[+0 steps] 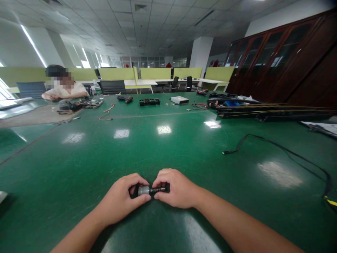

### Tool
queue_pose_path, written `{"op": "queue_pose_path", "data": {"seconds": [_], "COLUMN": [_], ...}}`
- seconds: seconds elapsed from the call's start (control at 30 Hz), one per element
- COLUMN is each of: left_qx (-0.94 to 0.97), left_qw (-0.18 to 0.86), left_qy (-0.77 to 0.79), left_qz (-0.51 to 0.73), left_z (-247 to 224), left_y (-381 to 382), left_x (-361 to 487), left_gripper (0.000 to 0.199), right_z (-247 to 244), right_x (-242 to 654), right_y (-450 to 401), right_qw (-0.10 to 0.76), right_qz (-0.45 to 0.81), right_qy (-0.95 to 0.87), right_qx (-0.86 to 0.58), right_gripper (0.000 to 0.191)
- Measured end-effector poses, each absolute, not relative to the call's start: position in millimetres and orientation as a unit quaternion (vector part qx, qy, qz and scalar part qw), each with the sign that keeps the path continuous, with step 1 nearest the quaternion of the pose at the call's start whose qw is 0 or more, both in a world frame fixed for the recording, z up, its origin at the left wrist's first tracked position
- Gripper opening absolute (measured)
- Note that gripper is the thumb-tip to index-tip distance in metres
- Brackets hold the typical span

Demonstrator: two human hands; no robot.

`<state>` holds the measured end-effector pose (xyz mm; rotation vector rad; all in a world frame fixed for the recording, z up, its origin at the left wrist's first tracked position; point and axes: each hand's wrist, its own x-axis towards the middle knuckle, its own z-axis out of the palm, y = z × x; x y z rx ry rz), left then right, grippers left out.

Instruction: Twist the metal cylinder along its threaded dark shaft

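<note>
A small metal part (143,190) with a grey cylindrical body and a dark spring-like shaft pointing right lies between my hands, low over the green table (126,151). My left hand (126,195) curls around the grey cylinder, its thumb and fingers at the two sides. My right hand (175,188) closes its thumb and fingers around the dark shaft. The tip of the shaft shows inside the curl of my right hand. My palms hide the undersides of both grips.
A black cable (279,144) runs along the right. Farther back are a power drill (125,99), a black block (149,102), a white box (179,100) and piled dark strips (276,111). A person (67,88) sits at the far left.
</note>
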<state>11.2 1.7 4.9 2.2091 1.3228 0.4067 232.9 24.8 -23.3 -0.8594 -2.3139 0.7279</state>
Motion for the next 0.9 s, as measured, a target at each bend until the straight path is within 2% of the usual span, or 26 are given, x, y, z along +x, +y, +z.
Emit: {"op": "queue_pose_path", "data": {"seconds": [0.9], "left_qx": [0.817], "left_qw": [0.261], "left_qy": [0.491], "left_qz": [0.152], "left_z": [6.2], "left_y": [1.0], "left_x": [11.2], "left_gripper": [0.024], "right_z": [-21.0], "right_x": [239.8], "right_y": [27.5], "right_qw": [0.274], "right_qz": [0.252], "right_qy": [-0.864], "right_qx": [-0.339], "right_gripper": [0.012]}}
